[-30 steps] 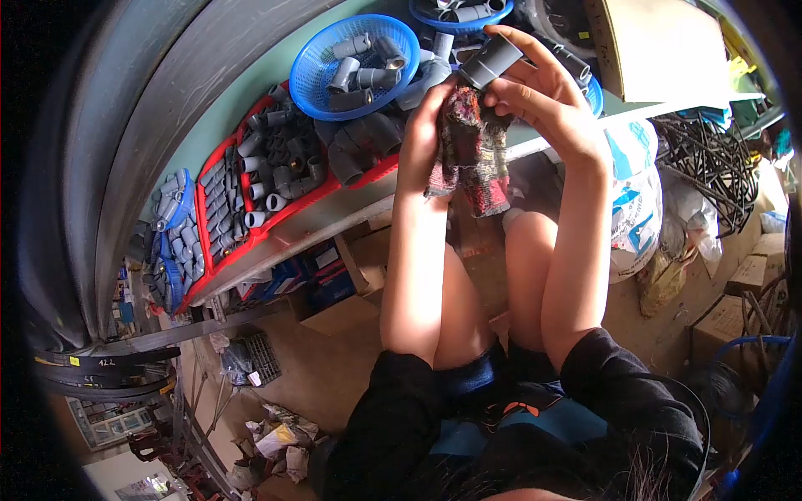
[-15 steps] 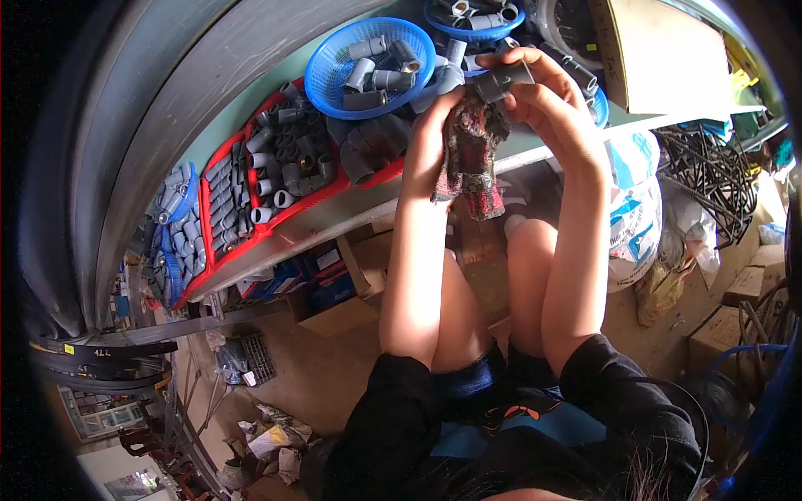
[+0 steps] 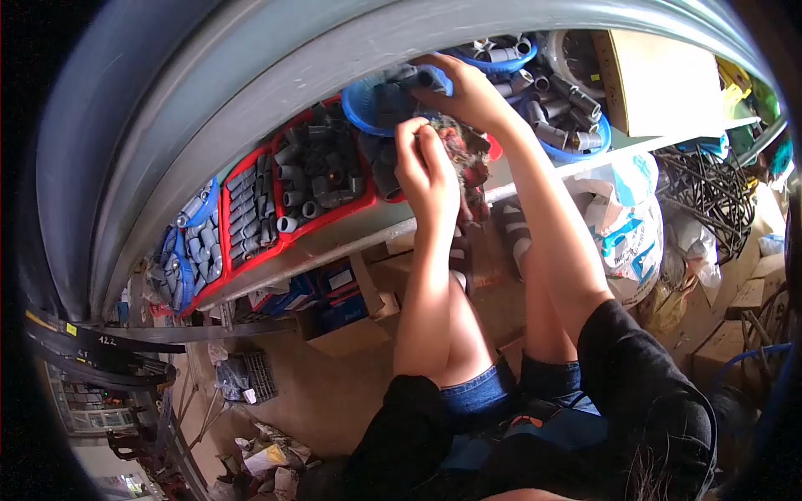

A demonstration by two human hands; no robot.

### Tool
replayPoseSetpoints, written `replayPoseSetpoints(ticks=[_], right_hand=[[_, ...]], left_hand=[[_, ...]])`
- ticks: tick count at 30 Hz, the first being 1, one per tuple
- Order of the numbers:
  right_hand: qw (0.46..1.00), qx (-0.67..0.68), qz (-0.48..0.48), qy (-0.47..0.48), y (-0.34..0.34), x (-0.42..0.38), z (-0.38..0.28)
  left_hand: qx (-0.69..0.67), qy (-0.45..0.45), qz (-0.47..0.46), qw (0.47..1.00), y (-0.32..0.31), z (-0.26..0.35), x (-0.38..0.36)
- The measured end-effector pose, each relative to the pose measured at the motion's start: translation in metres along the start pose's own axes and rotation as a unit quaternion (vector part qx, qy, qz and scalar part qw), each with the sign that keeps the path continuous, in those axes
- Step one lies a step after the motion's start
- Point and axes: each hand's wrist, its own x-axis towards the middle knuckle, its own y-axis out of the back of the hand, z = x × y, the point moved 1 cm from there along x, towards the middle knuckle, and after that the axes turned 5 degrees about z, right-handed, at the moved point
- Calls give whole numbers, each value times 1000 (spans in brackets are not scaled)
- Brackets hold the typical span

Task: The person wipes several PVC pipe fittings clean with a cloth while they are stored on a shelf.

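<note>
My left hand is closed around a dirty red and grey rag, which hangs down on its right side above the shelf edge. My right hand reaches over the blue basket at the top middle, its fingers around a grey pipe fitting. Other grey fittings lie in that basket, partly hidden in shade and behind the hand. The two hands are close but apart.
Red trays of grey fittings stand left of the hands. A second blue basket of fittings is at the right, near a cardboard box. A white plastic bag and black rods lie beyond the shelf edge.
My right hand has moved left with the fitting to the blue basket, away from the rag. My left hand has moved lower, still holding the rag. The camera view has shifted.
</note>
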Motion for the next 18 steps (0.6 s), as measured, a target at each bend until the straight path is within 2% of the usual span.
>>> replayPoseSetpoints(ticks=[1, 2, 5, 7, 9, 11, 13, 16, 17, 18], right_hand=[[1000, -2, 20, -14, 1, -4, -2], [998, -17, 43, -36, 5, -11, -4], [989, -47, 126, -63, 30, -25, -8], [976, -116, 148, -112, 57, -35, -1], [953, -244, 160, -80, 89, -50, 15], [927, -276, 188, -170, 118, -74, 19], [903, -347, 160, -198, 141, -100, 19], [907, -356, 7, -224, 156, -123, 19], [899, -371, 9, -233, 155, -127, 22], [890, -386, 11, -241, 149, -126, 19]], left_hand=[[13, -31, -8, 999, 1, 9, -2], [41, -6, -26, 999, 2, 14, -3], [147, -42, -83, 985, 3, 13, -4], [197, -45, -128, 971, 3, 23, -5], [237, -50, -184, 953, 1, 27, -5], [210, -153, -193, 946, -2, 20, -6], [164, -160, -232, 945, -3, 24, -7], [86, -122, -260, 954, -5, 12, -7], [63, -117, -267, 954, -6, 7, -8], [13, -73, -283, 956, -9, 5, -8]])
